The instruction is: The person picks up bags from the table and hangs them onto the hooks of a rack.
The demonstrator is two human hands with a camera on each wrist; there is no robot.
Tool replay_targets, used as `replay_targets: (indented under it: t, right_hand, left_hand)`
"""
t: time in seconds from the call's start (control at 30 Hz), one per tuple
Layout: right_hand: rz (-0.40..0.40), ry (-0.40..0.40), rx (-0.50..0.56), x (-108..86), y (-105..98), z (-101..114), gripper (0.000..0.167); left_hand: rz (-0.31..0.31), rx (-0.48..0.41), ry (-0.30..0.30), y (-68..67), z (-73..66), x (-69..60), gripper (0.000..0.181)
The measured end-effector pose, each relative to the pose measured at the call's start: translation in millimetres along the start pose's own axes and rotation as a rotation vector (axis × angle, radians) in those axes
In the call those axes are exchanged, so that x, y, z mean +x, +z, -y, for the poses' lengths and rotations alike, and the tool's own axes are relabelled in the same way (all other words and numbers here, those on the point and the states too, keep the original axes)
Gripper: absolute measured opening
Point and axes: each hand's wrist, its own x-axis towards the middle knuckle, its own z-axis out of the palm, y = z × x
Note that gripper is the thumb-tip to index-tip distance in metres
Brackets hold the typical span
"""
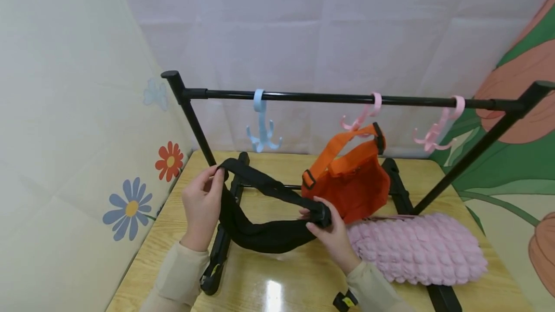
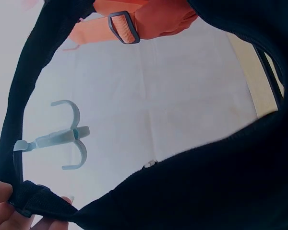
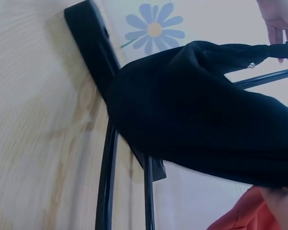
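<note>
A black waist bag (image 1: 269, 237) with a long strap (image 1: 264, 184) is held up in front of the rack, its strap and body forming an open loop. At the loop's left end my left hand (image 1: 201, 206) pinches the strap between thumb and fingers. My right hand (image 1: 331, 235) grips the other end, around a dark buckle (image 1: 321, 215). Through the loop, the left wrist view shows a light blue hook (image 2: 57, 138) beyond. In the right wrist view the bag's dark body (image 3: 192, 110) hides most of the right hand.
A black rack bar (image 1: 316, 97) carries the blue hook and two pink hooks (image 1: 433, 134). An orange bag (image 1: 362, 187) is up by the middle hook. A puffy pink bag (image 1: 420, 249) lies at right over the rack's foot, on the wooden table (image 1: 256, 292).
</note>
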Motion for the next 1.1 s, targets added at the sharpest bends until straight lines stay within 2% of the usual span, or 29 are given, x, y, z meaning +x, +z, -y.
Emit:
replay_targets:
  t: [0.07,0.2,0.33,0.5,0.63,0.73,0.8,0.97,1.1]
  right_hand:
    - [-0.023,-0.014,0.011,0.9,0.4,1.8,0.052]
    - [-0.112,0.017,-0.013,5.3,1.7,8.6,0.056]
    - [-0.172,0.052,-0.082,10.5,2.3,15.9,0.061]
    - [-0.192,0.112,-0.186,13.4,4.7,26.1,0.062]
    - [-0.161,0.151,-0.329,14.5,5.8,32.4,0.051]
    - [-0.119,0.111,-0.437,15.9,4.1,33.2,0.039]
    - [-0.087,0.057,-0.500,17.4,2.4,33.6,0.035]
    - [-0.017,-0.026,-0.597,22.3,-1.4,35.5,0.038]
    - [0.025,-0.010,-0.647,26.1,-1.7,37.9,0.041]
  left_hand:
    - [-0.001,0.007,0.008,-0.5,0.5,0.2,0.012]
    - [-0.003,0.017,0.002,-1.1,1.4,0.3,0.012]
    - [-0.001,0.018,-0.015,-2.0,1.0,0.3,0.012]
    - [-0.010,0.004,-0.006,-2.1,-1.1,0.0,0.012]
    - [-0.023,-0.005,0.011,-2.3,-4.3,0.2,0.012]
    - [-0.029,-0.014,0.017,-2.6,-6.8,0.5,0.011]
    - [-0.033,-0.022,0.023,-2.8,-8.2,0.8,0.011]
    - [-0.034,-0.036,0.042,-2.6,-9.5,1.9,0.011]
    - [-0.031,-0.040,0.073,-1.3,-8.8,2.4,0.010]
